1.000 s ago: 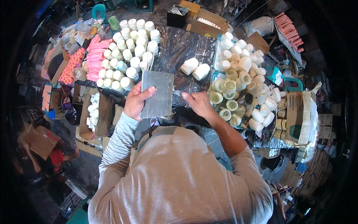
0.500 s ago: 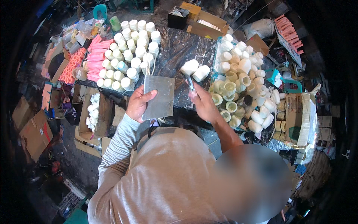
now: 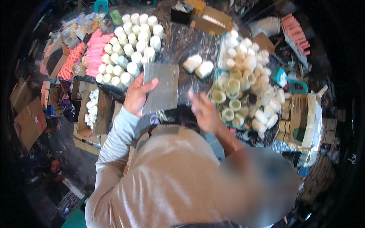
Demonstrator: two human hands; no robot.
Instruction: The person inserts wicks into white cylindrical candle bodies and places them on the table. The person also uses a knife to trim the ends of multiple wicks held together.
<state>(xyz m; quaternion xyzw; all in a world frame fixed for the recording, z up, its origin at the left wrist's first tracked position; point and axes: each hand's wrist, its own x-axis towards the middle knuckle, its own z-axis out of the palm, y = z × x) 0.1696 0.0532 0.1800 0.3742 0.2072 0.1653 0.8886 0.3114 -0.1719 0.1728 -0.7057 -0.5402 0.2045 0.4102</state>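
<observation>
My left hand (image 3: 135, 95) is closed on a flat grey square plate (image 3: 161, 88), thumb across its face. Pale strands (image 3: 149, 51) stick out past the plate's top edge, and their loose ends show below it; the plate hides their middle. My right hand (image 3: 205, 113) is beside the plate to the right, its fingers smeared by motion, and I cannot make out anything in them. Beyond it two white rounded blocks (image 3: 198, 66) lie side by side on the dark table (image 3: 180, 43).
Rows of whitish cylinders (image 3: 131, 40) and pink pieces (image 3: 99, 51) fill the table's left. Many whitish cups (image 3: 235, 87) crowd its right side. Cardboard boxes stand at the back (image 3: 212, 22), right (image 3: 302, 117) and lower left (image 3: 102, 117).
My right hand has drawn back toward my body, away from the white blocks. The grey-bladed tool seen in it before no longer shows. The plate has shifted slightly up.
</observation>
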